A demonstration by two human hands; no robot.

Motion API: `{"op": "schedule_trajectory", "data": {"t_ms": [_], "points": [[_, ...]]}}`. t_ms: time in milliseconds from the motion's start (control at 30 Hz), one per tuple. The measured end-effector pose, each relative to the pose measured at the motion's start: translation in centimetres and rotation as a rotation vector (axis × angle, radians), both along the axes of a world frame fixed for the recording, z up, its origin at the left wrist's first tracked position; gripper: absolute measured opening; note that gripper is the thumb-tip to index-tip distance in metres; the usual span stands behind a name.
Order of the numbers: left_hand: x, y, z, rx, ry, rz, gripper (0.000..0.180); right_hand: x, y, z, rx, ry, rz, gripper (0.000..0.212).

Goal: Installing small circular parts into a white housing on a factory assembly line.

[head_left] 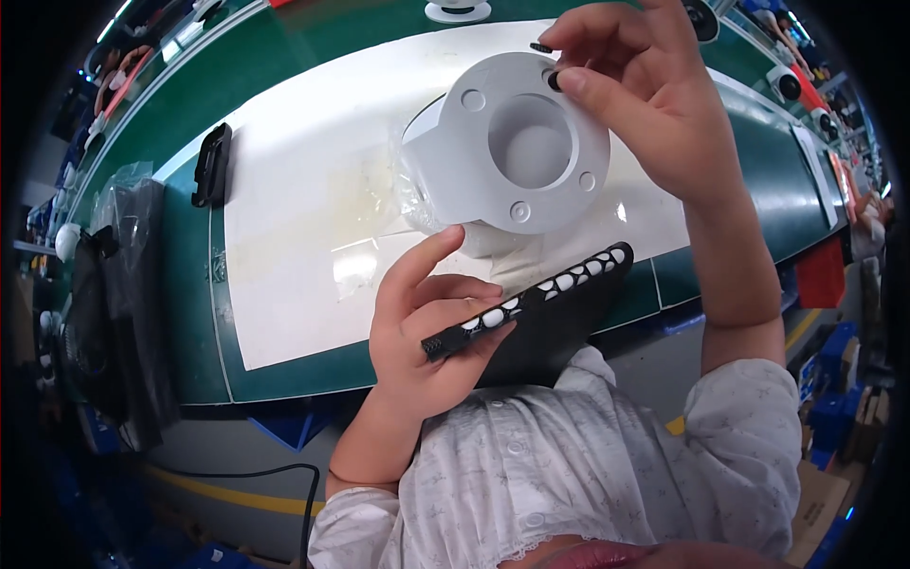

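A white plastic housing (455,161) with a round base lies on the white sheet, its underside tilted toward me. The base has a large round opening and small round recesses near its rim. My right hand (654,100) is at the far right of that rim, its thumb pressing a small black round pad (555,81) at a recess. Another small black pad (540,46) sits at the index fingertip. Closer to me, my left hand (431,337) grips a black sheet with white round spots (559,283), seen nearly edge-on. Its index finger points toward the housing.
A white sheet (294,171) covers much of the green table (313,375). At the left lie a black plastic part (212,166) and clear plastic bags (133,228). A white device (458,10) stands at the far edge. A red bin (820,273) is beyond the right edge.
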State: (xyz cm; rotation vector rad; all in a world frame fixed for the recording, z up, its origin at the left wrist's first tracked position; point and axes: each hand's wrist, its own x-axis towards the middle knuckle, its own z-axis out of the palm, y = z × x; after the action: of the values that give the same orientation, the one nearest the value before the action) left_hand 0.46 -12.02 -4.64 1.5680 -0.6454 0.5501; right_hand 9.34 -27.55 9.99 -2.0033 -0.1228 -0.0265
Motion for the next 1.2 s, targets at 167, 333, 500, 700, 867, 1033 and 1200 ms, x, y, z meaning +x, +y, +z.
{"op": "schedule_trajectory", "data": {"t_ms": [167, 333, 500, 700, 867, 1033, 1200], "points": [[-0.1, -0.5, 0.6, -0.074, 0.0, -0.023, 0.029, 5.0, -1.1, -4.6, 0.527, -1.056, 1.062, 0.065], [-0.3, -0.1, 0.6, 0.036, 0.089, -0.023, 0.028, 6.2, -2.8, -2.9, 0.306, -1.161, 1.069, 0.065], [-0.4, 0.1, 0.7, 0.048, 0.076, -0.025, 0.027, 5.0, -3.6, -2.6, 0.388, -0.963, 1.163, 0.066], [-0.7, 0.4, 1.3, 0.107, 0.081, -0.011, 0.023, -1.8, -3.8, -2.0, -0.597, -0.968, 0.496, 0.056], [-0.5, 0.7, 1.4, 0.157, 0.056, -0.002, 0.022, -2.9, -2.4, -2.3, -0.424, -1.014, 0.416, 0.048], [-0.8, 0.7, 1.4, 0.112, 0.092, -0.003, 0.017, -3.5, -0.7, 0.6, -0.555, -0.834, 0.493, 0.059], [-0.8, 0.6, 1.5, 0.094, 0.113, -0.005, 0.015, -2.8, 0.5, 0.9, -0.21, -0.263, 0.479, 0.052]]}}
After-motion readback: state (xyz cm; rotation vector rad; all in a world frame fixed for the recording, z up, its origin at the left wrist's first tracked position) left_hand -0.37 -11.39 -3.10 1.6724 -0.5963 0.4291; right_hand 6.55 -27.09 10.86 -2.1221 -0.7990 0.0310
